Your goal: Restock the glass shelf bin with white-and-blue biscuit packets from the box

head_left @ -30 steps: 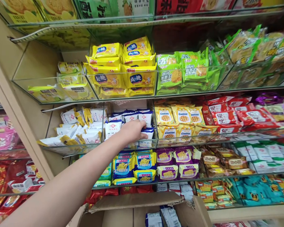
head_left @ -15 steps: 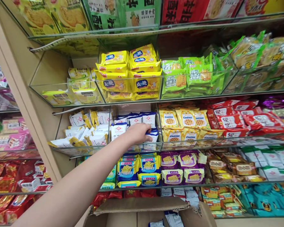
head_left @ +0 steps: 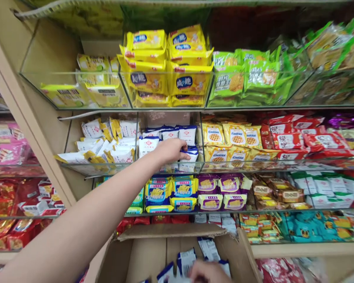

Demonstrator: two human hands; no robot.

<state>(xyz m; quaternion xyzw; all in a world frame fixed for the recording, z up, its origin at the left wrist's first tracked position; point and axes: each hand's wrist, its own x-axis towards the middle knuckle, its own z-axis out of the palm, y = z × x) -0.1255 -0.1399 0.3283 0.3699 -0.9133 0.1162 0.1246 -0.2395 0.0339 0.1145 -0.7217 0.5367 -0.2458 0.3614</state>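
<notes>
My left hand [head_left: 172, 150] reaches into a shelf compartment, its bent fingers closed over a small white-and-blue snack packet [head_left: 186, 165] near the divider. More such packets [head_left: 168, 134] stand behind it and to its left. Low in the picture, my right hand [head_left: 209, 271] is inside an open cardboard box [head_left: 147, 253], over loose white-and-blue packets [head_left: 186, 260]. Motion smears its fingers, so I cannot tell what they hold.
A clear front panel [head_left: 230, 166] and dividers border the compartments. White-and-yellow packets [head_left: 122, 154] lie to the left, yellow cookie packets [head_left: 237, 135] to the right. Yellow packs [head_left: 190, 83] fill the shelf above; purple biscuit packs [head_left: 210, 202] are below.
The view has tilted down, showing more of the box. My right hand has come into sight inside it. My left hand stays at the same packets.
</notes>
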